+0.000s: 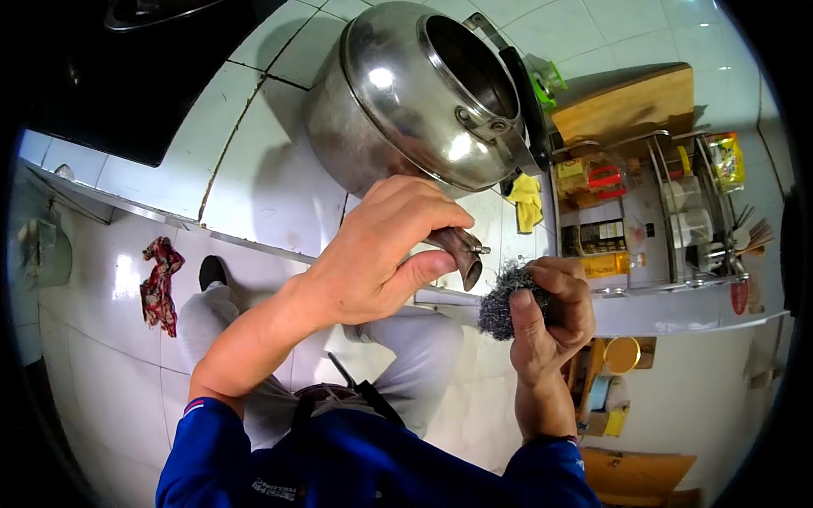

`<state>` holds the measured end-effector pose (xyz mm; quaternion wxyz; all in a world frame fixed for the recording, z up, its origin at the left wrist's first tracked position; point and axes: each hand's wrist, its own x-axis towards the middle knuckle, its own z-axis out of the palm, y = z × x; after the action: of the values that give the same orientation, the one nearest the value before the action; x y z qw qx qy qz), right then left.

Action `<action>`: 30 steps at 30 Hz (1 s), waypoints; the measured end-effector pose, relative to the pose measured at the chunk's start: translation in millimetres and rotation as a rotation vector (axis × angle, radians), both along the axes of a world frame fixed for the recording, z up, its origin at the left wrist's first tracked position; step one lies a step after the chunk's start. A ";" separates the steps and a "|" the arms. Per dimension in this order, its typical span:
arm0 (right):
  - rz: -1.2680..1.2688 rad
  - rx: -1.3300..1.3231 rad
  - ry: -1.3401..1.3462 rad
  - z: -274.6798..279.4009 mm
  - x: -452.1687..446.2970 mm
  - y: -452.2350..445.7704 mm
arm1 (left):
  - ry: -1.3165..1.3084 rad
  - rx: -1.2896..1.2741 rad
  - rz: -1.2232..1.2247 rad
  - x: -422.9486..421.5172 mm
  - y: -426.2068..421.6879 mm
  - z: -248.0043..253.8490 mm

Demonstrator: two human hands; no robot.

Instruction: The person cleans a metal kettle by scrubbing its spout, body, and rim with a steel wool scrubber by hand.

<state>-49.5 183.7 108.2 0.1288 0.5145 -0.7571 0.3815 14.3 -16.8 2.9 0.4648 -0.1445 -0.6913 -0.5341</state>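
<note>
Location: the kettle (381, 102) rests on the tiled counter (246, 182), mouth uncovered, spout (464, 252) toward the person. Whether it sits level or tilted cannot be told.

Hands: the left hand (381, 254) grips the spout — thumb on one side, curled index finger on the other, tip projecting past them. The remaining fingers are partly hidden. The right hand (555, 313) pinches a pad (506, 306) of steel wool between the thumb and bent fingers, just beside the spout tip.

Handling: the kettle is metal and large; expect a stiff, fairly heavy body, awkward to control by one end. Its polished shoulder is likely slippery, especially if wet. To lift, take the black handle (533, 110); to steady, hold the spout near its root, or the rim. Fragility is probably low, though the surface may scratch. The pad should be light, springy and abrasive — hold it bunched, as shreds may come loose.

Markings: none can be made out on the kettle. The shirt (356, 461) bears pale lettering, not reliably legible. Labels on the yellow bottle (603, 265), black pack (597, 237) and bright packet (727, 159) are too small to read.
</note>
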 end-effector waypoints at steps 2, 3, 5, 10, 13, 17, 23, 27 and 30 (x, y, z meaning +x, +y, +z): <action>0.006 -0.045 -0.042 -4.4 0.1 0.4 | -0.013 -0.013 -0.001 1.2 0.0 1.4; 0.006 -0.063 -0.075 -5.6 0.9 -0.1 | -0.027 0.004 -0.008 2.5 0.2 2.2; 0.013 -0.101 -0.118 -9.5 1.8 -0.2 | -0.050 0.001 -0.009 5.0 1.2 4.2; 0.071 -0.207 -0.299 -18.5 7.0 -3.6 | -0.135 0.040 -0.009 14.0 4.2 9.3; 0.115 -0.239 -0.350 -23.8 5.8 -4.3 | -0.137 0.035 -0.033 15.5 3.7 7.2; 0.162 -0.285 -0.364 -25.5 2.8 -6.1 | -0.168 0.051 -0.030 20.0 6.2 10.3; 0.205 -0.348 -0.372 -28.9 -3.1 -10.0 | -0.219 0.008 -0.071 23.5 5.5 11.8; 0.218 -0.461 -0.625 -36.8 4.2 -18.9 | -0.176 0.204 -0.096 21.4 14.1 7.4; 0.265 -0.512 -0.703 -52.4 12.5 -29.4 | -0.194 0.246 -0.097 24.0 17.3 6.3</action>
<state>-37.0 154.3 55.9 -0.0630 0.3978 -0.5637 0.7211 38.2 0.5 9.2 0.3837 -0.0673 -0.6545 -0.6480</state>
